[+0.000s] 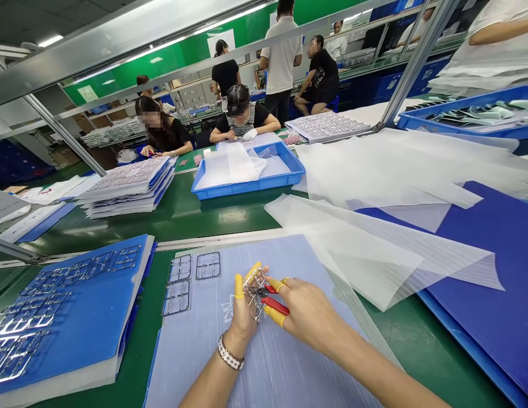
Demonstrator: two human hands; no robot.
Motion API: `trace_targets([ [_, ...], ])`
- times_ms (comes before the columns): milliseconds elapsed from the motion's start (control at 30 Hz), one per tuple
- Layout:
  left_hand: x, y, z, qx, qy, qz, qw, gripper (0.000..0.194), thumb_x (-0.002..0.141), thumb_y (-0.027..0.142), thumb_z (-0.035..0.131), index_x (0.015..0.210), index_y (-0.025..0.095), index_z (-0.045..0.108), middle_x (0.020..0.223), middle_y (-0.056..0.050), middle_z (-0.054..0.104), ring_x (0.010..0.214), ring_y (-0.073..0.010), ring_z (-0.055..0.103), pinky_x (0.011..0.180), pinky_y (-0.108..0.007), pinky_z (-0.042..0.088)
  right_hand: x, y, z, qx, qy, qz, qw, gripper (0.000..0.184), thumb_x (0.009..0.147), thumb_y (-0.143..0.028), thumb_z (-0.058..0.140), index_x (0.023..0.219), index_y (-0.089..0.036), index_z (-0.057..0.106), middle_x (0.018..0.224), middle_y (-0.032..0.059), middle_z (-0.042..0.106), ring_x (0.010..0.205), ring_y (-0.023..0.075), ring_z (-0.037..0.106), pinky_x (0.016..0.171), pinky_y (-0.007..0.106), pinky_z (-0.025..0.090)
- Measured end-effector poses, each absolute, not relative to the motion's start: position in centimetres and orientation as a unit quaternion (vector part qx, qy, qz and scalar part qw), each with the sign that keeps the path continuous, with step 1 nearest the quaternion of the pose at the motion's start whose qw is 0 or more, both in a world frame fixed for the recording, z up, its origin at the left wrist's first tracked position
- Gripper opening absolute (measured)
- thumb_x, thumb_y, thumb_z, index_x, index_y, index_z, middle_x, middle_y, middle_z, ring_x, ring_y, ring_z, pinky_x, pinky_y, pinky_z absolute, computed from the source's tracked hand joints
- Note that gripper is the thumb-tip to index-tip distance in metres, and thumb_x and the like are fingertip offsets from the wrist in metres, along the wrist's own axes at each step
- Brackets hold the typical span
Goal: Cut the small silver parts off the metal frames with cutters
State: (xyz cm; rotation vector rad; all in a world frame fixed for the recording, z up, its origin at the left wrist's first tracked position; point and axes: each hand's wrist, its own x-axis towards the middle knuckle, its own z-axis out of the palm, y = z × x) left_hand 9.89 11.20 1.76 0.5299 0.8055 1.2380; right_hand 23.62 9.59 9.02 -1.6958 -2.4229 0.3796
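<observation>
My left hand (243, 309), with yellow finger cots on its fingertips, holds a small shiny frame of parts (256, 309) tilted up above the pale sheet (212, 351). In my right hand (304, 306), also wearing yellow finger cots, is a pair of red-handled nippers (275, 306). Their dark jaws reach into the frame; the exact spot they touch is hard to make out. Several similar square frames (208, 266) lie flat on the sheet's far left part. Something small and pale (227, 309) rests just left of my left hand.
On the left, a blue-topped stack (106, 306) carries rows of shiny frames. Translucent sheets (353, 238) and blue boards (493, 317) spread over the right. A blue tray (246, 187) and a layered stack (127, 192) stand beyond the metal rail. People sit and stand across the green bench (195, 221).
</observation>
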Motion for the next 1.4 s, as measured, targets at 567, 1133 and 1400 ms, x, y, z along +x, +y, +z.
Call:
trace_targets([
  [567,9.4,11.2,1.2,0.268,0.372,0.568,0.683,0.058,0.083,0.063,0.044,0.113,0.019,0.067,0.119,-0.01,0.066,0.108,-0.0256,0.059,0.097,-0.038,0.041,23.1,9.6,9.3,-0.56,-0.821,0.101,0.05,0.031,0.084,-0.042,0.054,0.099,-0.018,0.066,0.087,0.0113,0.068,0.079,0.0263,0.063,0.064,0.033,0.041],
  [1133,9.1,11.6,2.3,0.271,0.349,0.569,0.693,0.063,0.084,0.065,0.038,0.109,0.016,0.068,0.114,-0.013,0.067,0.101,-0.0267,0.062,0.1,-0.043,0.039,24.6,10.0,10.2,-0.578,-0.81,0.071,0.065,0.033,0.083,-0.044,0.057,0.1,-0.017,0.066,0.089,0.01,0.068,0.084,0.0282,0.062,0.068,0.036,0.042],
  [1400,9.4,11.7,2.6,0.248,0.343,0.558,0.714,0.063,0.084,0.064,0.036,0.107,0.015,0.069,0.112,-0.014,0.068,0.115,-0.0287,0.056,0.103,-0.042,0.035,24.7,10.8,9.6,-0.59,-0.802,0.063,0.071,0.034,0.084,-0.047,0.054,0.095,-0.017,0.066,0.087,0.0106,0.068,0.082,0.0257,0.062,0.066,0.033,0.041],
])
